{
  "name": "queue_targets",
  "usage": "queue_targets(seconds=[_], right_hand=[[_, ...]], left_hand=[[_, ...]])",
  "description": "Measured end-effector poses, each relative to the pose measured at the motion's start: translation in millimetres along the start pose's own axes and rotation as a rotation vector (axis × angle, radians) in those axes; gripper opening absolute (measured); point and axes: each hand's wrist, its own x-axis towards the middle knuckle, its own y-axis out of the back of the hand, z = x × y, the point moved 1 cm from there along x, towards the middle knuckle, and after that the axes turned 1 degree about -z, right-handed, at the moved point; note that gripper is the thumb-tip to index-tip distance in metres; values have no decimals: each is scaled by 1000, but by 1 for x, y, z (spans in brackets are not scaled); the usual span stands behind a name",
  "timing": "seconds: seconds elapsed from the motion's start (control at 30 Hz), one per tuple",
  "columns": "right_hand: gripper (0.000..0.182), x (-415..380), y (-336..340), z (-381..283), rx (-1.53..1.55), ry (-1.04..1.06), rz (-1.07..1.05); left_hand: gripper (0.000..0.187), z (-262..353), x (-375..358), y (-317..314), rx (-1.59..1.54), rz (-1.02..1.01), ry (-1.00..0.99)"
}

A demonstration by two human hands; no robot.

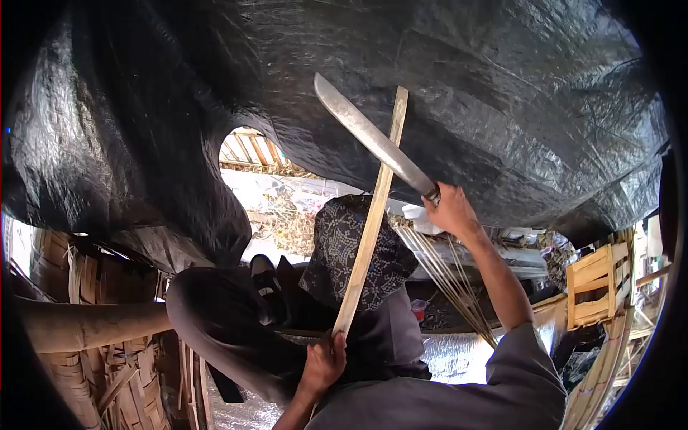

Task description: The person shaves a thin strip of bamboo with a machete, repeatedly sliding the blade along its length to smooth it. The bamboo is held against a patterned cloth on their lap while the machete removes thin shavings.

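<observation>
My right hand (453, 210) is closed round the handle of a machete (373, 141), its long blade pointing up and to the left. The blade crosses a long, flat bamboo strip (372, 227) near the strip's upper part. Low in the view, my left hand (324, 364) grips the bottom end of that strip, which slants upward away from me. A dark patterned cloth (344, 244) lies over my knee behind the strip.
Black plastic sheeting (502, 107) hangs across the front and top. Thin split strips (451, 283) lean at the right of my knee. Woven bamboo baskets (136, 387) stand at the left beside a thick pole (107, 326). A small wooden frame (595, 287) is at the right.
</observation>
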Motion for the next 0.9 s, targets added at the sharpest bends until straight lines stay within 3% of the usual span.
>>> queue_targets(seconds=[0.07, 0.17, 0.3, 0.37, 0.5, 0.57, 0.67, 0.77, 0.9], right_hand=[[34, -4, -4, 5, 13, -12, -15], [34, -7, -1, 2, -5, 17, -1], [36, -16, -4, 1, 10, 25, -76], [37, -26, -9, 1, -57, 39, -82], [38, -46, -13, -3, 65, 86, -149], [36, -55, -11, -12, 41, 50, -149], [30, -68, -11, -21, 19, 106, -145], [29, -75, -17, -21, -34, 236, -102], [38, -72, -6, -29, -82, 136, -175]], left_hand=[[18, -1, 0, -5, -198, -57, 245], [21, 5, 5, 2, -168, -101, 298], [21, 2, 4, 6, -151, -75, 270], [22, 0, 6, 6, -203, -164, 345], [24, 3, 8, 9, -223, -162, 338], [32, -1, 7, 9, -376, -225, 407], [25, 1, 14, 16, -473, -349, 507], [25, 5, 24, 14, -471, -305, 418], [26, 8, 36, 13, -574, -290, 388]])
